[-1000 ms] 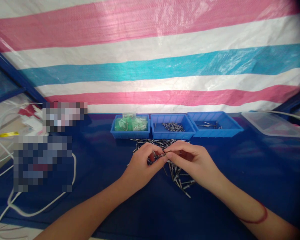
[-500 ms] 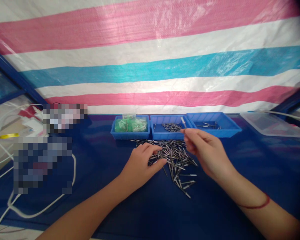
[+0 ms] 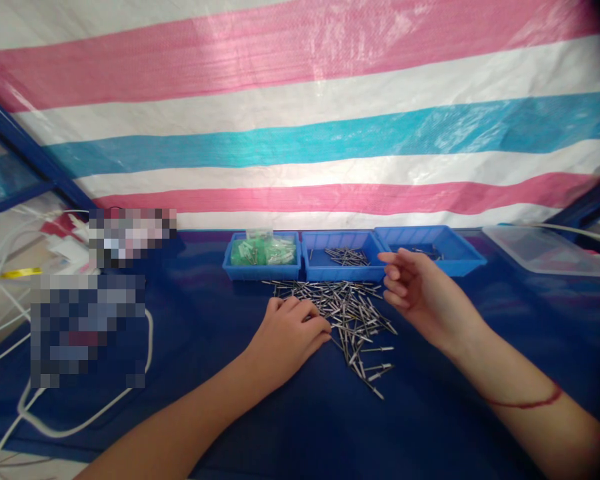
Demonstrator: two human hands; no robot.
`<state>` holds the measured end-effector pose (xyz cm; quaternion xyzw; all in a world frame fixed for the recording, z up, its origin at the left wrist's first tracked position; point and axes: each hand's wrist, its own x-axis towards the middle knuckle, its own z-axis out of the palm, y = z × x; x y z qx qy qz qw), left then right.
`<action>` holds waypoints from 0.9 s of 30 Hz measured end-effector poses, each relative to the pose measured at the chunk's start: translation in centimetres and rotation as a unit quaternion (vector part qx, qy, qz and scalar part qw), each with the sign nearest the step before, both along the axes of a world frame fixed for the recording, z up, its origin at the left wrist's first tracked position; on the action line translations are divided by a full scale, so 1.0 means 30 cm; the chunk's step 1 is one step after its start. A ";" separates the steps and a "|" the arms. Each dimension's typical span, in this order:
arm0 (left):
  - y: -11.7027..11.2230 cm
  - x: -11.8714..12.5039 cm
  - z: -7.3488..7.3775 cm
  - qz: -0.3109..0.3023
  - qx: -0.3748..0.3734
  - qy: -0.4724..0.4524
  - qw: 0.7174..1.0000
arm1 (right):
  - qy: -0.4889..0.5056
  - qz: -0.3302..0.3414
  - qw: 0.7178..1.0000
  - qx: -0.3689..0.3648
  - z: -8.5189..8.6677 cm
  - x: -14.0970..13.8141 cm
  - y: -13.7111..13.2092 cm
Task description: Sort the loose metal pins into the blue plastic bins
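Note:
A loose pile of pop rivets [image 3: 353, 310] lies on the dark blue table. My left hand [image 3: 293, 333] rests at the pile's left edge, fingers curled down and thumb drawn in against them; whatever is between the fingertips is hidden. To the right of the pile, my right hand [image 3: 425, 297] is raised in front of the bins, its fingers loosely bent and apart, with nothing visible in them. Behind the pile, the middle blue bin [image 3: 320, 272] contains several rivets. A few more lie in the right blue bin [image 3: 463, 263], partly covered by my right hand.
The left blue bin [image 3: 260, 272] contains green and clear plastic bags. A translucent lid [image 3: 545, 252] lies at the back right. White cables [image 3: 150, 340] loop across the table's left side, near blurred-out items. Striped sheeting [image 3: 300, 147] hangs behind the bins.
The rivet that my right hand pinched over the middle bin has left its fingers, which have spread, and the hand has shifted right. My left thumb has closed in toward its fingers.

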<state>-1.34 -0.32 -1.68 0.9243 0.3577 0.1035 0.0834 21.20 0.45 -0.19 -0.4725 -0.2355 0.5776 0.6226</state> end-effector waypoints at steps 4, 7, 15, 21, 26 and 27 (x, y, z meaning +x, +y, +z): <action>-0.002 0.004 -0.002 0.003 0.016 0.002 1.000 | -0.091 0.056 0.994 0.015 -0.005 -0.037 -0.019; 0.001 0.005 0.001 0.016 0.009 -0.021 1.000 | -0.212 0.089 0.972 0.036 -0.006 -0.052 -0.031; 0.012 0.001 0.021 0.102 -0.115 -0.237 0.959 | -0.461 0.202 0.842 0.196 -0.030 -0.105 -0.075; -0.006 0.011 0.031 0.115 -0.169 -0.314 0.927 | -0.394 0.176 0.884 0.179 -0.061 -0.156 -0.099; -0.009 0.018 0.027 0.111 -0.199 -0.325 0.918 | -0.306 0.144 0.925 0.171 -0.066 -0.170 -0.105; -0.009 0.019 0.025 0.109 -0.204 -0.322 0.918 | -0.305 0.137 0.927 0.169 -0.061 -0.170 -0.107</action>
